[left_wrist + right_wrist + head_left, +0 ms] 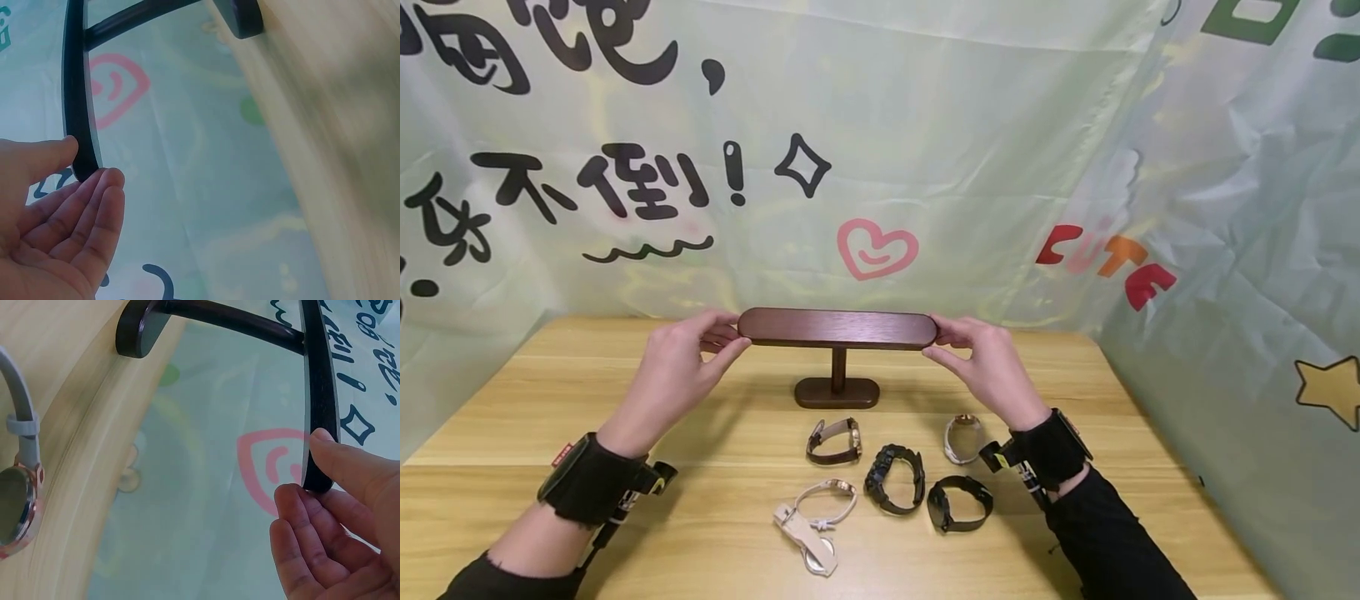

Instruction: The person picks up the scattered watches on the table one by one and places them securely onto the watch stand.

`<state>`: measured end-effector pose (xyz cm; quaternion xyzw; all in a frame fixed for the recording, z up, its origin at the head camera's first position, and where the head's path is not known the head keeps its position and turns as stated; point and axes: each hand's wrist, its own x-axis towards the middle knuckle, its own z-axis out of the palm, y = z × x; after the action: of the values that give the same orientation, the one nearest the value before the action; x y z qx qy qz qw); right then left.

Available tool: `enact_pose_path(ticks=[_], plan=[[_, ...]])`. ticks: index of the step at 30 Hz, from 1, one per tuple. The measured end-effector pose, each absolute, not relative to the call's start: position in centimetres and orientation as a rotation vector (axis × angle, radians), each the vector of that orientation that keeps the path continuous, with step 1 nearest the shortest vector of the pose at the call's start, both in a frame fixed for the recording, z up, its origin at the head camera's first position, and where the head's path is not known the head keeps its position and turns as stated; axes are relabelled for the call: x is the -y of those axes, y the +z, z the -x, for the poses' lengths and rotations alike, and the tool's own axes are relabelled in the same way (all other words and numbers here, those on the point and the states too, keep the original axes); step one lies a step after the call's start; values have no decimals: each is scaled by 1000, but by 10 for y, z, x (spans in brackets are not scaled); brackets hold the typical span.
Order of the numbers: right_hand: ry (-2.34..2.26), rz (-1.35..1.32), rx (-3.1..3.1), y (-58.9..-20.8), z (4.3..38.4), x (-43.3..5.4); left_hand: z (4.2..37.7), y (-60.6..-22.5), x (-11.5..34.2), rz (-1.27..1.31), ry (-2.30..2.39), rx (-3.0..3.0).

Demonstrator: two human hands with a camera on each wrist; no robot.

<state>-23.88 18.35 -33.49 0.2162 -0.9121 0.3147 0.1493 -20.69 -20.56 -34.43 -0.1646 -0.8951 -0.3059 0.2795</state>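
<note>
A dark brown wooden T-shaped display stand (pixel 837 327) rises near the back of the table, its long rounded bar level over a short post and an oval base (pixel 837 393). At the bar's left end, my left hand (pixel 688 358) pinches it between thumb and fingers. My right hand (pixel 981 362) grips the right end the same way. Both wrist views show the thumb (pixel 56 156) on one face of the bar and the fingers curled at its tip; the right thumb (pixel 340 456) lies likewise.
In front of the stand lie several watches: a brown-strapped one (pixel 835 442), a bulky black one (pixel 895 481), a slim black one (pixel 960 504), a white-strapped one (pixel 964 439) and a pale one (pixel 808 529) with a tag-like piece. Printed cloth (pixel 970 167) hangs behind the wooden table (pixel 700 517).
</note>
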Motion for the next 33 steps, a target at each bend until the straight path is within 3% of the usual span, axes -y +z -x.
enact_pose_path(ticks=[33], plan=[[912, -624, 2626, -337, 240, -185, 208, -348, 205, 451, -804, 2392]])
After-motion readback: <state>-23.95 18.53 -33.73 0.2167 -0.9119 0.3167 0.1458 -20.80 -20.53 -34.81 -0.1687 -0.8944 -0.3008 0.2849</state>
